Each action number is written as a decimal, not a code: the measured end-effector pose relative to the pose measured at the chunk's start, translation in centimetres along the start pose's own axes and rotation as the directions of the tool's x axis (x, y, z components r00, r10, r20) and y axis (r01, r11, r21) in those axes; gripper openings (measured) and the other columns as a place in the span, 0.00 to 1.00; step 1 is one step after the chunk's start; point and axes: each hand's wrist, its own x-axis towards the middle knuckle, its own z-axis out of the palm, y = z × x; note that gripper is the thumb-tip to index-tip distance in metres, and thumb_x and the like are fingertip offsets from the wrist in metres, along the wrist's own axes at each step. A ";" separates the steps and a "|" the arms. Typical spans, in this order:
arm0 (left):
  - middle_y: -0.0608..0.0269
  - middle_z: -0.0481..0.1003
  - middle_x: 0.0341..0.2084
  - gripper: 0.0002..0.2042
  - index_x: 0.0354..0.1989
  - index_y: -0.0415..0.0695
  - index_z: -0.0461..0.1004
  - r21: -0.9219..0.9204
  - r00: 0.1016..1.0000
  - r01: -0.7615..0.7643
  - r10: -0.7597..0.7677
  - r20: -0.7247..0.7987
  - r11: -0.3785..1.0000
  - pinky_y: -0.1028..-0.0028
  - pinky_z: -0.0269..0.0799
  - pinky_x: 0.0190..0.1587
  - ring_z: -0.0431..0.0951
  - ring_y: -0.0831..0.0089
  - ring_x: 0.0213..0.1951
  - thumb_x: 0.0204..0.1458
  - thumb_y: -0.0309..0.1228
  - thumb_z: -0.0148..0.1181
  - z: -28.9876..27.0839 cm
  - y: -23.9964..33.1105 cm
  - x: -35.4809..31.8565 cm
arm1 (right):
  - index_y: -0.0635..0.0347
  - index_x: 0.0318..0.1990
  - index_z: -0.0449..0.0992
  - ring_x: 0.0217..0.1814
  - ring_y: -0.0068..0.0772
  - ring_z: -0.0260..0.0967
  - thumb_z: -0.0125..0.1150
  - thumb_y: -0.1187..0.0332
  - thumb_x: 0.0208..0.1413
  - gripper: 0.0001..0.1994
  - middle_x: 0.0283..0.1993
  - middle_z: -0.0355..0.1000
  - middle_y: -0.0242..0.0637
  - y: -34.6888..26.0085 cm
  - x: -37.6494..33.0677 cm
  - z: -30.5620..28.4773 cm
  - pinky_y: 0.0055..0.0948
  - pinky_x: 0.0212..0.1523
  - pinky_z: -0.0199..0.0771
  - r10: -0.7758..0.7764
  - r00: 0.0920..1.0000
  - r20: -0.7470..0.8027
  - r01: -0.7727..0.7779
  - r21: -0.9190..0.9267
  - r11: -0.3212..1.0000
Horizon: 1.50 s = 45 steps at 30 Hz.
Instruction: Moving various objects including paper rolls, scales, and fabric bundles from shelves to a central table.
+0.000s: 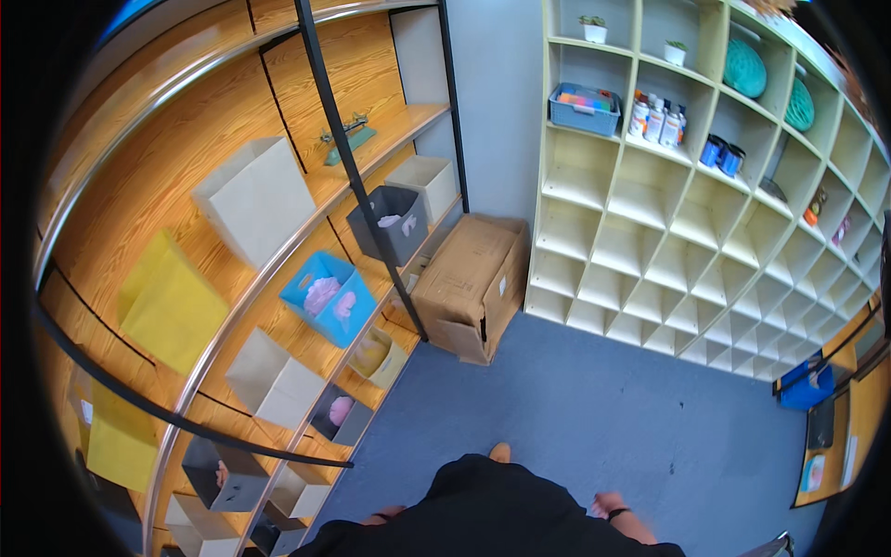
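My right hand hangs low beside my body above the blue floor, a dark band at its wrist. Its fingers look loosely apart, and I see nothing in them. On the other side, only a small part of my left hand shows past my dark clothing, with a dark band at the wrist. Its fingers are hidden. Neither hand touches the shelves. Nearest to the left hand is the wooden shelving rack, where a grey bin holds something pink. A blue bin with pale pink items stands higher up.
A large brown cardboard box stands on the floor at the corner. White cubby shelves line the far wall, with a grey-blue basket and spray cans. Yellow bins sit at left, a blue container at right.
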 end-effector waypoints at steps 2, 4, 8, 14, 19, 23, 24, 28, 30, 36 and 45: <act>0.57 0.79 0.28 0.17 0.30 0.40 0.78 -0.058 0.997 -0.059 0.056 -0.048 0.997 0.63 0.73 0.38 0.78 0.62 0.30 0.57 0.41 0.47 -4.8 6.2 4.5 | 0.58 0.24 0.78 0.19 0.36 0.71 0.47 0.60 0.56 0.16 0.22 0.76 0.39 -0.3 -0.2 -1.8 0.36 0.22 0.71 -0.008 0.998 0.055 0.019 -0.212 0.977; 0.59 0.78 0.25 0.18 0.30 0.42 0.78 -0.670 0.972 0.230 -0.200 0.122 0.706 0.68 0.71 0.32 0.76 0.65 0.26 0.57 0.43 0.48 -8.8 8.7 12.6 | 0.57 0.26 0.78 0.22 0.37 0.72 0.47 0.60 0.57 0.16 0.24 0.76 0.39 -1.9 0.2 -3.6 0.37 0.25 0.72 -0.065 0.994 0.089 0.091 -0.317 0.944; 0.67 0.77 0.23 0.15 0.28 0.47 0.78 -0.676 0.994 -0.031 -0.051 -0.101 0.736 0.77 0.66 0.28 0.74 0.78 0.26 0.55 0.46 0.56 -20.7 23.5 16.7 | 0.56 0.28 0.79 0.28 0.38 0.74 0.46 0.59 0.58 0.17 0.27 0.77 0.39 -7.2 2.9 -8.2 0.39 0.31 0.73 -0.058 0.996 0.066 0.075 -0.309 0.948; 0.68 0.78 0.27 0.15 0.33 0.45 0.79 -0.621 0.969 -0.166 0.011 -0.245 0.766 0.76 0.68 0.31 0.75 0.78 0.31 0.55 0.45 0.57 -30.6 34.6 23.8 | 0.55 0.32 0.80 0.36 0.40 0.76 0.44 0.58 0.59 0.17 0.33 0.79 0.39 -20.2 14.1 -17.3 0.42 0.40 0.75 -0.184 0.981 0.057 0.192 -0.380 0.905; 0.68 0.77 0.29 0.13 0.34 0.44 0.78 -0.799 0.943 -0.144 -0.163 -0.289 0.584 0.74 0.69 0.32 0.75 0.77 0.32 0.55 0.41 0.56 -31.5 39.4 22.6 | 0.53 0.29 0.79 0.30 0.42 0.77 0.49 0.64 0.54 0.11 0.28 0.78 0.41 -38.8 21.7 -24.8 0.40 0.31 0.76 -0.121 0.992 0.048 0.130 -0.320 0.939; 0.67 0.77 0.30 0.11 0.37 0.42 0.76 -0.622 0.885 -0.301 -0.031 -0.464 0.723 0.73 0.71 0.37 0.74 0.76 0.33 0.56 0.36 0.56 -35.8 41.7 22.7 | 0.56 0.27 0.80 0.34 0.47 0.77 0.48 0.62 0.54 0.14 0.33 0.78 0.49 -56.0 26.0 -29.1 0.41 0.37 0.76 -0.830 0.376 0.412 0.572 -0.808 -0.142; 0.66 0.76 0.30 0.10 0.37 0.41 0.75 -0.616 0.838 -0.344 -0.064 -0.542 0.709 0.73 0.71 0.38 0.74 0.76 0.34 0.56 0.35 0.56 -36.1 41.5 22.7 | 0.58 0.26 0.79 0.35 0.49 0.76 0.51 0.63 0.52 0.12 0.31 0.77 0.49 -62.0 22.4 -28.7 0.43 0.37 0.76 -0.872 0.327 0.365 0.640 -0.764 -0.080; 0.67 0.75 0.28 0.07 0.37 0.40 0.74 -0.532 0.636 -0.460 -0.155 -0.756 0.711 0.75 0.70 0.38 0.73 0.78 0.32 0.56 0.31 0.55 -42.1 43.1 23.2 | 0.65 0.29 0.77 0.35 0.59 0.72 0.54 0.64 0.52 0.12 0.31 0.74 0.54 -80.7 11.7 -23.3 0.46 0.37 0.72 -0.914 0.369 0.171 0.838 -0.485 0.248; 0.69 0.73 0.27 0.06 0.36 0.40 0.73 -0.523 0.541 -0.524 -0.211 -0.814 0.672 0.77 0.69 0.37 0.71 0.80 0.32 0.57 0.30 0.54 -46.9 45.0 23.3 | 0.68 0.29 0.75 0.34 0.58 0.72 0.55 0.64 0.53 0.13 0.29 0.73 0.56 -88.0 7.1 -19.7 0.45 0.36 0.71 -0.933 0.252 0.256 0.933 -0.321 0.164; 0.71 0.70 0.30 0.05 0.41 0.41 0.70 -0.302 0.331 -0.797 -0.040 -0.943 0.524 0.79 0.68 0.37 0.69 0.82 0.34 0.59 0.27 0.54 -66.3 51.8 21.5 | 0.68 0.28 0.74 0.26 0.41 0.70 0.58 0.67 0.54 0.11 0.23 0.70 0.50 -105.3 -7.1 -9.1 0.34 0.29 0.67 -0.931 -0.077 0.356 0.985 -0.116 -0.126; 0.53 0.67 0.43 0.15 0.49 0.40 0.65 -0.069 -0.010 -0.760 -0.117 -0.993 0.647 0.71 0.70 0.43 0.69 0.66 0.45 0.54 0.26 0.57 -84.6 52.3 23.5 | 0.67 0.27 0.72 0.27 0.20 0.65 0.56 0.69 0.58 0.11 0.24 0.71 0.34 -128.8 -17.5 -2.0 0.25 0.30 0.67 -0.937 -0.209 0.279 0.976 0.116 -0.183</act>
